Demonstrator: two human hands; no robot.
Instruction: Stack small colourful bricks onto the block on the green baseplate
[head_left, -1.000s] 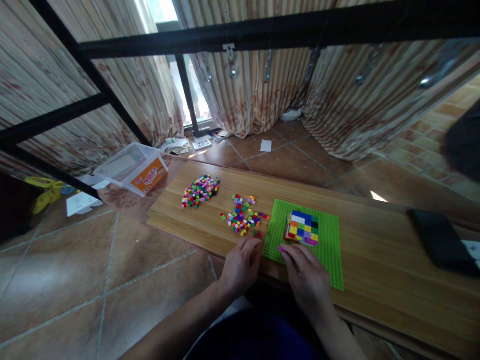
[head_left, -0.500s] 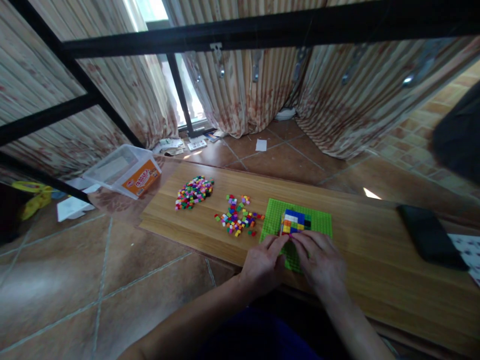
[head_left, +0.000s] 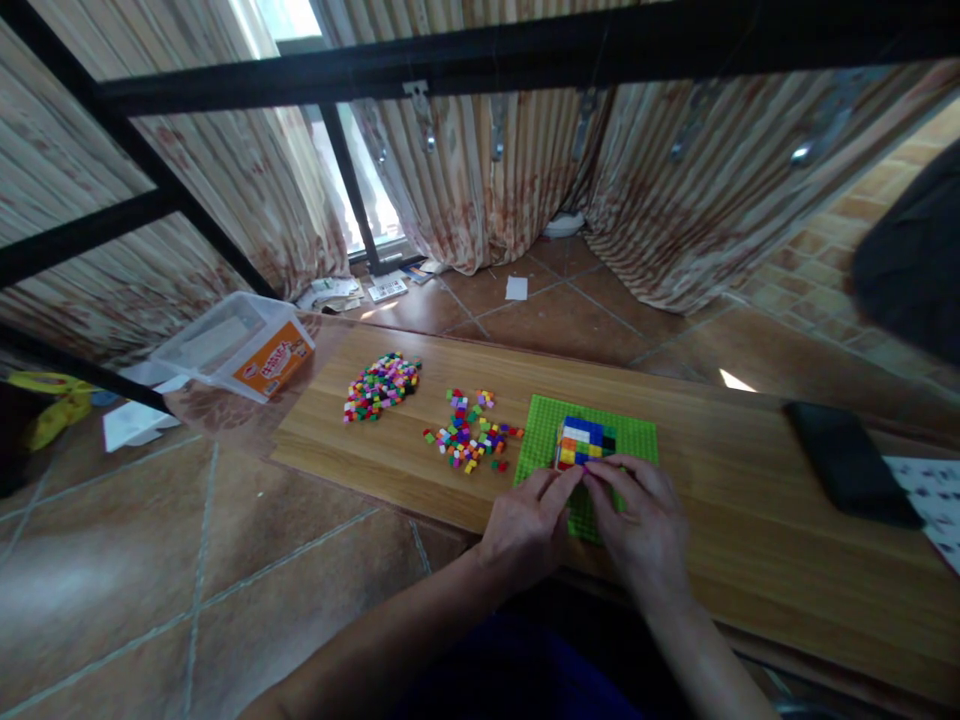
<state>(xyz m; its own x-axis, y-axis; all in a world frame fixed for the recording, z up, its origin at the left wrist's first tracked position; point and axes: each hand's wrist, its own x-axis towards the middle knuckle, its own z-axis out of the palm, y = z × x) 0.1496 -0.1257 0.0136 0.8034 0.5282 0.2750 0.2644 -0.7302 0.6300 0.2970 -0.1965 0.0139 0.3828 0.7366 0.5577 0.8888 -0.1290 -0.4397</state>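
Observation:
A green studded baseplate (head_left: 636, 432) lies on the wooden table. On it stands a block of small bricks (head_left: 583, 437) in blue, white, yellow, orange, red and dark green. My left hand (head_left: 525, 525) and my right hand (head_left: 641, 515) meet at the near edge of these bricks. Both have thumb and fingers closed, with the fingertips nearly touching each other. Whatever they pinch is mostly hidden; a speck of purple or red shows near the tips. Part of the baseplate's near side is covered by my hands.
Left of the baseplate lie a scattered group of loose bricks (head_left: 471, 436) and a denser brick pile (head_left: 382, 386). A clear plastic box (head_left: 232, 345) with an orange label stands beyond the table's left end. To the right are a black phone-like slab (head_left: 851, 462) and a printed sheet (head_left: 930, 500).
The whole view has shifted slightly. My fingertips remain at the near edge of the brick block, with my right fingers a little differently placed.

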